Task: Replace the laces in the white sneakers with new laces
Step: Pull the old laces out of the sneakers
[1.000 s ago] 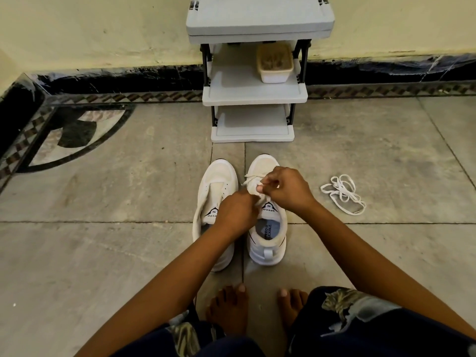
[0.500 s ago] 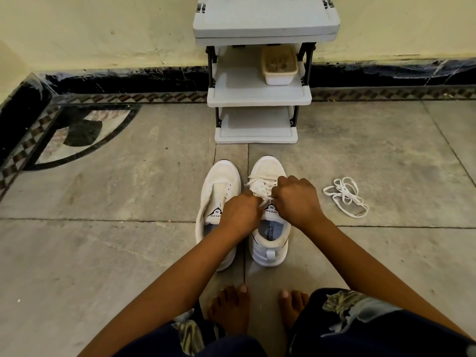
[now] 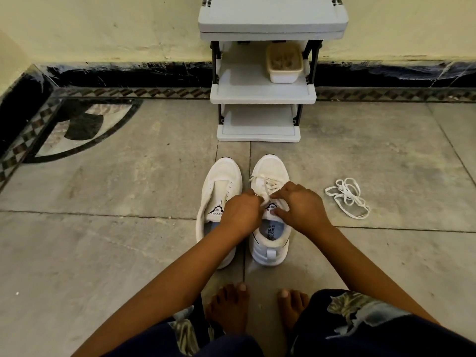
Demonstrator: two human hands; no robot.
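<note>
Two white sneakers stand side by side on the floor, toes pointing away from me. The left sneaker has no lace in its eyelets. The right sneaker carries a white lace across its upper eyelets. My left hand pinches that lace at the tongue. My right hand grips the lace from the other side, thumb pressed near the tongue label. A loose bundle of white laces lies on the floor to the right of the shoes.
A grey three-tier shoe rack stands against the wall just beyond the sneakers, with a plastic box on its middle shelf. My bare feet rest close behind the shoes. Stone floor tiles spread to both sides.
Both hands have dropped lower toward the tongue of the right sneaker, pulling the lace down, and more of the laced eyelets now shows above them.
</note>
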